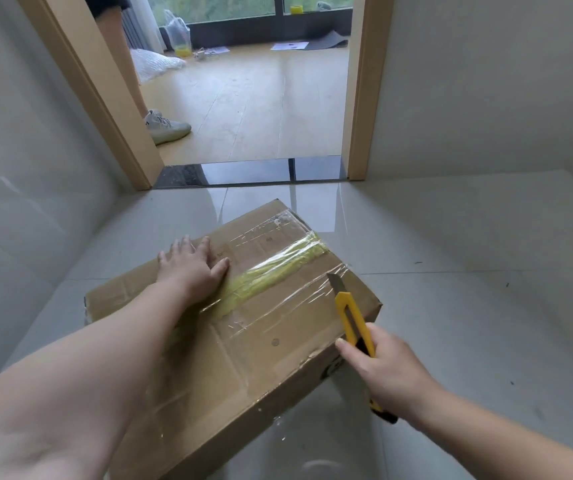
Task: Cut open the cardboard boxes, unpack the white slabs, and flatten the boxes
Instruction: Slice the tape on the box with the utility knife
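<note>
A closed cardboard box (271, 337) lies on the glossy tiled floor, sealed with clear tape and a yellow tape strip (274, 275) along its top seam. My left hand (191, 268) presses flat on the box top, fingers straight, at the near end of the yellow strip. My right hand (382, 368) grips a yellow utility knife (351, 320) with its blade out. The blade tip (334, 282) touches the clear tape near the box's right edge. No white slabs are visible.
Grey tiled walls stand close on the left and right. A wood-framed doorway (361, 98) opens ahead over a black threshold (254, 171). Another person's leg and pale sneaker (167, 128) stand just inside it. Bags and papers lie on the far wooden floor.
</note>
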